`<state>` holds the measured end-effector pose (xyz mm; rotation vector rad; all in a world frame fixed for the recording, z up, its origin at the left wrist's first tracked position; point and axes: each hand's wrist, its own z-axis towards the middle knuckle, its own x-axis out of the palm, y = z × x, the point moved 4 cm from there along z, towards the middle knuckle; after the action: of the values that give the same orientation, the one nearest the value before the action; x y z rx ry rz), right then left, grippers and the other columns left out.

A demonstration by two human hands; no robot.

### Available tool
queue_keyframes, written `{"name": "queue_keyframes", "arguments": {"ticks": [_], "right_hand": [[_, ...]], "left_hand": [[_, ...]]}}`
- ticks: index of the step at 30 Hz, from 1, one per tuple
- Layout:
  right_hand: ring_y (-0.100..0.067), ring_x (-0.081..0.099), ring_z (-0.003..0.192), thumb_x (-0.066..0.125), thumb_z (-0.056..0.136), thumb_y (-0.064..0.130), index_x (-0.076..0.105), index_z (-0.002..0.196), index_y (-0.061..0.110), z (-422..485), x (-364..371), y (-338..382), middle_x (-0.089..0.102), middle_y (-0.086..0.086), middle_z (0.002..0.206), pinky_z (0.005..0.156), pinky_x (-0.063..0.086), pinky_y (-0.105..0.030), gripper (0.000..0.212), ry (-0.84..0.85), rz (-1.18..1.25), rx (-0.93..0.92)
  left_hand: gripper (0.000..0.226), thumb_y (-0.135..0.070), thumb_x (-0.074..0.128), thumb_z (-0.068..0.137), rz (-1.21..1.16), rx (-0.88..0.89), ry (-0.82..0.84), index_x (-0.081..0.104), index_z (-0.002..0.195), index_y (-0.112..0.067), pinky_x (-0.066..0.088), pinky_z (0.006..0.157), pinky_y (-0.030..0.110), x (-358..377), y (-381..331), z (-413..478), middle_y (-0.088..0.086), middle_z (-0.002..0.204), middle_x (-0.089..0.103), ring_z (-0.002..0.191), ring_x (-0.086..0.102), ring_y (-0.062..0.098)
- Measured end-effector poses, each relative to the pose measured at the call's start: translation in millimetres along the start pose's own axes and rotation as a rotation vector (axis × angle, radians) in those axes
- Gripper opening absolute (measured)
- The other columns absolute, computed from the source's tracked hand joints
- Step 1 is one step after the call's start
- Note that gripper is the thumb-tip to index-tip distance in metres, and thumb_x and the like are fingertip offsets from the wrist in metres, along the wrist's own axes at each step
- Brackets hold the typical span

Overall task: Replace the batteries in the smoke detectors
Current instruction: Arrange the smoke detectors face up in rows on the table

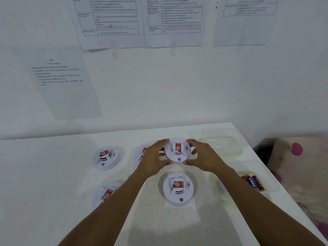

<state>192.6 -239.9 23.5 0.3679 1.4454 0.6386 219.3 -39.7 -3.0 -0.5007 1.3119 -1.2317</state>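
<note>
Both hands are on the same round white plastic smoke detector [177, 150], over at the far middle of the white surface [53, 174]. The left hand [153, 157] grips its left rim and the right hand [204, 155] its right, fingers curled over the edge. It's a smooth disc, so no long axis, with the dome and red sticker facing up. I'd guess it needs flipping. The red and blue cylindrical batteries [253, 181] lie in a clear plastic tray [271, 190], nearer the right hand.

detectors [178, 189] on table [53, 174] | batteries [253, 181] in tray [273, 187], right | papers [113, 20] on wall [177, 86] behind
</note>
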Motion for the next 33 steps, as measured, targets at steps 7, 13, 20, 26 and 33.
{"name": "queue_keyframes", "arguments": {"ticks": [7,13,20,26,33], "right_hand": [[-0.008,0.06,0.087,0.084,0.066,0.042,0.053,0.127,0.028,2,-1,-1,0.063,0.012,0.115,0.075,0.051,-0.025,0.069,0.013,-0.019,0.004],[-0.008,0.061,0.088,0.084,0.064,0.044,0.052,0.127,0.029,4,0,-4,0.063,0.011,0.114,0.077,0.055,-0.031,0.073,0.03,-0.035,0.031],[-0.01,0.059,0.093,0.086,0.065,0.035,0.057,0.126,0.023,8,1,-3,0.064,0.007,0.115,0.08,0.051,-0.027,0.068,0.085,-0.045,0.042],[-0.016,0.059,0.091,0.085,0.069,0.026,0.059,0.121,0.013,16,3,1,0.065,-0.003,0.114,0.082,0.05,-0.029,0.059,0.189,-0.088,0.091],[-0.023,0.063,0.094,0.082,0.072,0.024,0.063,0.111,0.008,18,2,0,0.067,-0.007,0.108,0.083,0.051,-0.034,0.046,0.221,-0.123,0.119]], "left_hand": [[0.069,-0.019,0.086,0.07,0.01,0.001,-0.009,0.056,0.132,-0.018,0.056,0.093,0.039,0,3,2,0.001,0.126,0.064,0.111,0.063,0.019],[0.07,-0.021,0.087,0.068,0.06,-0.004,-0.007,0.057,0.131,-0.017,0.057,0.091,0.043,2,5,4,-0.001,0.125,0.065,0.111,0.064,0.016],[0.066,-0.025,0.083,0.066,0.087,-0.009,-0.011,0.06,0.127,-0.021,0.056,0.092,0.043,7,8,5,-0.003,0.121,0.067,0.111,0.064,0.014],[0.054,-0.022,0.078,0.071,0.161,-0.042,0.024,0.063,0.122,-0.015,0.054,0.093,0.04,16,10,9,-0.002,0.116,0.069,0.107,0.064,0.013],[0.042,-0.005,0.076,0.076,0.209,-0.072,0.056,0.065,0.116,-0.008,0.053,0.091,0.034,21,10,15,0.006,0.113,0.071,0.103,0.065,0.021]]}}
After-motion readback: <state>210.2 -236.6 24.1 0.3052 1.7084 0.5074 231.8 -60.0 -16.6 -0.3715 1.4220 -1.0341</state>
